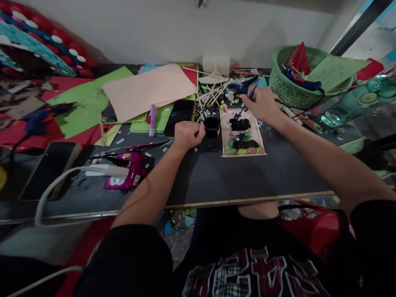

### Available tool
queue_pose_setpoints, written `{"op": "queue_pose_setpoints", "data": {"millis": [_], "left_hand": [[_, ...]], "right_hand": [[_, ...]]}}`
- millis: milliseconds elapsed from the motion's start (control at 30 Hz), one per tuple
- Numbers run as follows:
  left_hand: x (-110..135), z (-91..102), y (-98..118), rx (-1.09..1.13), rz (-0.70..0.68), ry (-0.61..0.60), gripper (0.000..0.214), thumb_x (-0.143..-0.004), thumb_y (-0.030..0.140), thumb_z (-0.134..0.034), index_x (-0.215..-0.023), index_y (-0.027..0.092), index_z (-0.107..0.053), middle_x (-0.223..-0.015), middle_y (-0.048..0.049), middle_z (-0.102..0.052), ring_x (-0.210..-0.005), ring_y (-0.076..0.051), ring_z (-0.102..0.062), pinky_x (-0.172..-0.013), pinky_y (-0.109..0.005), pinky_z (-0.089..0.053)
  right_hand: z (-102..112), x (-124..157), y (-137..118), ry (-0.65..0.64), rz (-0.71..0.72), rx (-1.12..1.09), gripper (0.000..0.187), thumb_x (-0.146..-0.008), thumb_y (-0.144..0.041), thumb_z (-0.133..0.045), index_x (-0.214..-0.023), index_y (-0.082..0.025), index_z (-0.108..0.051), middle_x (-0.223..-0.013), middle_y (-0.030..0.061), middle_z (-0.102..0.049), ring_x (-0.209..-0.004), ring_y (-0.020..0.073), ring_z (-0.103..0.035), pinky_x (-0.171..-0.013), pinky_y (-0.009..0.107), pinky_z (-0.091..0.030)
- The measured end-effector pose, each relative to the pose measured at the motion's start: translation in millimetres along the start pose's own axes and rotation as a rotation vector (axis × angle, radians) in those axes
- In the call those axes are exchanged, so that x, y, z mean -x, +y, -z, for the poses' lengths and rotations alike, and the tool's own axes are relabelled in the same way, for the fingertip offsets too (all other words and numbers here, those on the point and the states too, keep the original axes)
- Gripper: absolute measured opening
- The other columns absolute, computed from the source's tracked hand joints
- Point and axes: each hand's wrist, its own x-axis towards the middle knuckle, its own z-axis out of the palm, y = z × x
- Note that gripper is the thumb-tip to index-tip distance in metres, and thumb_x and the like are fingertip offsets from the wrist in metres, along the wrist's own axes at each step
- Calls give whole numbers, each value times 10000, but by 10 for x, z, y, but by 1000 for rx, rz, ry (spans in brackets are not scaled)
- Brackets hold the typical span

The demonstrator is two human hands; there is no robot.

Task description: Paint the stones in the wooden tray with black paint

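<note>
My right hand (262, 105) is closed on a thin blue paintbrush (247, 100), whose tip touches the black-painted stones at the top of a small framed board (243, 133). The board lies flat on the dark table and also carries green and pale stones lower down. My left hand (188, 135) rests as a fist on the table beside a small black paint pot (212, 126), just left of the board. Something thin and dark shows at its thumb, too small to name.
A green basket (293, 82) with tools and paper stands at the back right. Sheets of peach and green paper (145, 93), wooden sticks (213, 88), a black phone (179, 115), a pink device (128, 173) with a white cable and another phone (49, 169) lie to the left.
</note>
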Motion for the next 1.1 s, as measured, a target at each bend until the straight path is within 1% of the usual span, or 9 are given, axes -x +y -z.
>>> {"op": "queue_pose_setpoints", "data": {"millis": [133,267,433,533,600,767,900,1000,1100], "left_hand": [[-18,21,24,53,13,-25,471,-950,313,-448,-504,214,-338,-455,18,-333,-458,-134,-315,-548,-328,-223],[-21,23,21,9,3,-20,487,-959,321,-440,-499,217,-318,-451,24,-303,-450,-133,-321,-529,-335,-205],[-2,5,-7,-58,-31,-3,483,-977,336,-413,-512,212,-374,-456,13,-359,-447,-132,-374,-520,-325,-225],[10,1,-18,-52,-30,16,497,-990,341,-407,-513,210,-367,-454,20,-330,-439,-126,-356,-518,-319,-218],[15,1,-22,-42,-31,26,513,-996,342,-410,-505,212,-337,-448,29,-282,-429,-122,-317,-512,-323,-201],[25,8,-25,28,-24,44,500,-983,314,-440,-519,214,-280,-461,33,-275,-435,-124,-288,-519,-331,-186],[17,23,-7,-23,-31,44,487,-965,289,-449,-518,216,-271,-458,28,-294,-439,-128,-309,-520,-334,-191],[-1,33,10,-54,-64,74,471,-952,264,-457,-513,213,-293,-448,28,-312,-432,-125,-320,-514,-327,-199],[-15,37,21,-50,-64,75,472,-951,266,-453,-514,213,-282,-446,32,-292,-428,-121,-306,-509,-323,-190]], "right_hand": [[-39,-181,-12,-56,45,86,351,-877,-371,-671,-646,-256,-434,-584,21,-534,-804,237,-641,-875,417,-509],[-120,-313,-8,-88,122,141,387,-832,-391,-688,-603,-258,-405,-560,27,-524,-772,233,-632,-791,382,-519],[-286,-459,-202,-147,189,254,426,-764,-334,-718,-559,-242,-356,-550,31,-505,-793,248,-654,-752,373,-522],[-354,-469,-300,-204,151,328,422,-747,-283,-714,-552,-232,-343,-582,37,-516,-839,259,-664,-766,376,-522],[-368,-456,-303,-196,114,268,375,-769,-292,-700,-580,-230,-383,-621,37,-536,-883,253,-668,-797,367,-519],[-318,-438,-191,-100,86,129,246,-797,-261,-678,-646,-226,-487,-644,42,-560,-923,256,-652,-853,392,-506],[-301,-459,-101,-108,100,141,237,-783,-236,-684,-648,-230,-489,-635,47,-562,-891,263,-643,-854,409,-509],[-279,-474,-105,-119,30,162,252,-745,-194,-702,-630,-230,-481,-641,56,-570,-891,276,-646,-854,420,-506],[-183,-446,-213,-151,-82,220,226,-759,-194,-678,-625,-227,-499,-656,73,-589,-903,296,-659,-852,431,-507]]}}
